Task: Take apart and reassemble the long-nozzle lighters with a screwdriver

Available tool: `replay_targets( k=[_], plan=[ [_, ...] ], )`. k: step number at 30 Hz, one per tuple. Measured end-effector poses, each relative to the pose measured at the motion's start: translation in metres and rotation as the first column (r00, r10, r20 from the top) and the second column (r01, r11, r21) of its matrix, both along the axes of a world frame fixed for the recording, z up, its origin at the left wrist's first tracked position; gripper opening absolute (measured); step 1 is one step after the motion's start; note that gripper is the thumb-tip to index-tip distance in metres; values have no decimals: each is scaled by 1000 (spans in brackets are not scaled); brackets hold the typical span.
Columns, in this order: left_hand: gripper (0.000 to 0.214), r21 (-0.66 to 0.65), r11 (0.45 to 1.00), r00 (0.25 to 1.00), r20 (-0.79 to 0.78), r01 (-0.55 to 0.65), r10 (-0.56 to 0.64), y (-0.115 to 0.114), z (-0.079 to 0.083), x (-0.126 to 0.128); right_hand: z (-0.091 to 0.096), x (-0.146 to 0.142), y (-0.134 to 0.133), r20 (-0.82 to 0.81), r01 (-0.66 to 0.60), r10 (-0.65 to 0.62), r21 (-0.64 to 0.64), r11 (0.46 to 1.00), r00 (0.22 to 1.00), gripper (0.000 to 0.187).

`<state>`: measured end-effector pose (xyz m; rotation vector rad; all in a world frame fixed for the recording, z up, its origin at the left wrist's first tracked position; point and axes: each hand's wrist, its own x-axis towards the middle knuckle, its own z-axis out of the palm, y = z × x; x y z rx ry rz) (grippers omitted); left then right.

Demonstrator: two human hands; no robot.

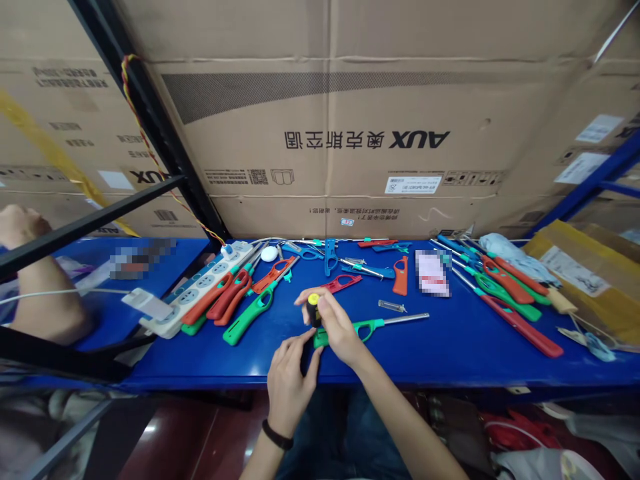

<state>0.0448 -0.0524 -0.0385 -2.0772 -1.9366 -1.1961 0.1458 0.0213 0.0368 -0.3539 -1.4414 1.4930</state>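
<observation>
My right hand (334, 327) is closed round a small screwdriver (313, 308) with a black handle and yellow cap, held upright over the handle end of a green long-nosed lighter (373, 325) that lies on the blue table (450, 347). My left hand (289, 380), with a black band on the wrist, pinches the near end of that green lighter with fingers and thumb. The lighter's metal tube points right.
Several red, green and blue lighters and loose parts lie across the table, in heaps at left (235, 300) and right (505, 293). A white power strip (200, 290) lies at left. Cardboard boxes (350, 120) form the back wall. Another person's arm (40, 293) rests at far left.
</observation>
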Motion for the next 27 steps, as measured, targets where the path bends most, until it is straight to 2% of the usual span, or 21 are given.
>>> replay_targets(
  k=[3, 6, 11, 14, 16, 19, 20, 22, 24, 25, 27],
  plan=[
    [26, -12, 1000, 999, -52, 6, -7, 0, 4, -1, 3, 4, -1, -6, 47, -47, 53, 997, 999, 21],
    [27, -34, 999, 994, -98, 38, -41, -2, 8, -2, 8, 10, -3, 22, 117, -120, 104, 988, 993, 19],
    [26, -55, 998, 993, -106, 37, -42, -2, 8, -2, 16, 20, -4, 193, 267, -281, 92, 959, 940, 40],
    [21, -27, 1000, 992, -127, 16, -19, -1, 5, -1, 18, 20, 0, 261, 333, -375, 190, 923, 889, 55],
    [20, -15, 1000, 991, -136, 7, -9, -1, 5, -1, 19, 15, 3, 289, 310, -400, 309, 899, 870, 60],
    [19, -27, 1000, 992, -125, 9, -13, -1, 6, -1, 20, 7, 5, 281, 292, -442, 447, 846, 852, 34],
    [18, -35, 999, 993, -117, 13, -17, -1, 7, 0, 19, 5, 5, 264, 298, -441, 443, 845, 858, 32],
    [18, -49, 999, 994, -102, 22, -27, -2, 8, 0, 16, 2, 5, 234, 280, -370, 341, 898, 899, 34],
    [19, -48, 998, 995, -91, 28, -32, -2, 8, 0, 12, 1, 6, 212, 178, -208, 149, 973, 955, 32],
    [20, -48, 998, 996, -87, 31, -35, -2, 8, 0, 10, 1, 6, 186, 112, -122, 60, 992, 975, 32],
    [22, -53, 998, 996, -78, 37, -41, -3, 8, 0, 7, 4, 8, 119, -14, 21, -60, 998, 993, 38]
  ],
)
